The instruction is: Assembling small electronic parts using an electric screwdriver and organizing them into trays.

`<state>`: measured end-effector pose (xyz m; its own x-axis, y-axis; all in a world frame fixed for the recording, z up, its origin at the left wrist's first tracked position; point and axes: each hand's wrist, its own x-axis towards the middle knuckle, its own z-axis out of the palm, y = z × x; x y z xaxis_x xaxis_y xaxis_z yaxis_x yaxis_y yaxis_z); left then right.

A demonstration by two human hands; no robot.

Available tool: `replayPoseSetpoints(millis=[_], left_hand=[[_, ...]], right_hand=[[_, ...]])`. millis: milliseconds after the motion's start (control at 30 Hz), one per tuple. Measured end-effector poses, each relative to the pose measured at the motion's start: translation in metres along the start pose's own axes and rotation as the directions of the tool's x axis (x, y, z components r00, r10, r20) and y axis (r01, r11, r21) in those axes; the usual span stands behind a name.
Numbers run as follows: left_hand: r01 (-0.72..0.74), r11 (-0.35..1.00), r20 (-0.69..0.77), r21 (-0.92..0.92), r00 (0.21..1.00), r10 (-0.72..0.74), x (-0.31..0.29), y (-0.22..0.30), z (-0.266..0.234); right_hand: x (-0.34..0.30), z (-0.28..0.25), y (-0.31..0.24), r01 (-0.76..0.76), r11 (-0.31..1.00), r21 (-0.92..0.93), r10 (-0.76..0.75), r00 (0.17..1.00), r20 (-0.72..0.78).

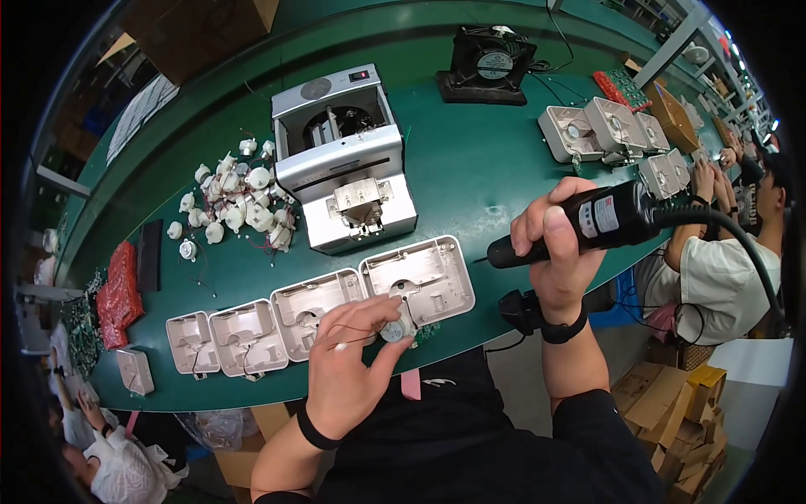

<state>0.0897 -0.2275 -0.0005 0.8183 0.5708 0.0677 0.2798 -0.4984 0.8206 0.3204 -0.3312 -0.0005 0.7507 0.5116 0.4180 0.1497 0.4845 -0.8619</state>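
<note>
My left hand (pixel 346 370) pinches a small round motor (pixel 392 332) with a silver face and white plastic body between thumb and fingers. It is over the near edge of an off-white plastic housing (pixel 453 270), the rightmost of several in a row. Wrapped around a black electric screwdriver (pixel 600 217) is my right hand (pixel 554 248). The screwdriver lies roughly level, its tip pointing left just beyond that housing's right side, and a thick black cable (pixel 739 239) runs from its back end.
A silver screw-feeding machine (pixel 336 155) stands behind the housings. Left of it is a pile of white motors (pixel 239 202) with wires. A black fan (pixel 494 65) stands farther back. More housings (pixel 617 126) are stacked at the right. People (pixel 730 269) sit at both sides.
</note>
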Motion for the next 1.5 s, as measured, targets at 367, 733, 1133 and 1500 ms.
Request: replayPoseSetpoints(millis=[367, 733, 1133, 1500], left_hand=[[-0.167, 0.909, -0.074, 0.381, 0.975, 0.210, 0.031, -0.008, 0.022], [-0.101, 0.895, -0.140, 0.434, 0.974, 0.178, 0.034, -0.003, 0.028], [-0.309, 0.821, 0.171, 0.480, 0.951, 0.258, 0.000, -0.019, 0.006], [-0.310, 0.824, 0.094, 0.474, 0.948, 0.303, -0.005, -0.032, 0.016]], right_hand=[[-0.019, -0.005, -0.003, 0.026, 0.999, 0.035, -0.030, 0.992, 0.125], [-0.022, -0.008, -0.007, 0.009, 1.000, 0.011, -0.010, 0.989, 0.147], [0.036, 0.060, -0.045, 0.039, 0.988, 0.152, -0.078, 0.963, 0.260], [0.068, 0.145, -0.006, 0.145, 0.989, 0.001, -0.139, 0.944, 0.301]])
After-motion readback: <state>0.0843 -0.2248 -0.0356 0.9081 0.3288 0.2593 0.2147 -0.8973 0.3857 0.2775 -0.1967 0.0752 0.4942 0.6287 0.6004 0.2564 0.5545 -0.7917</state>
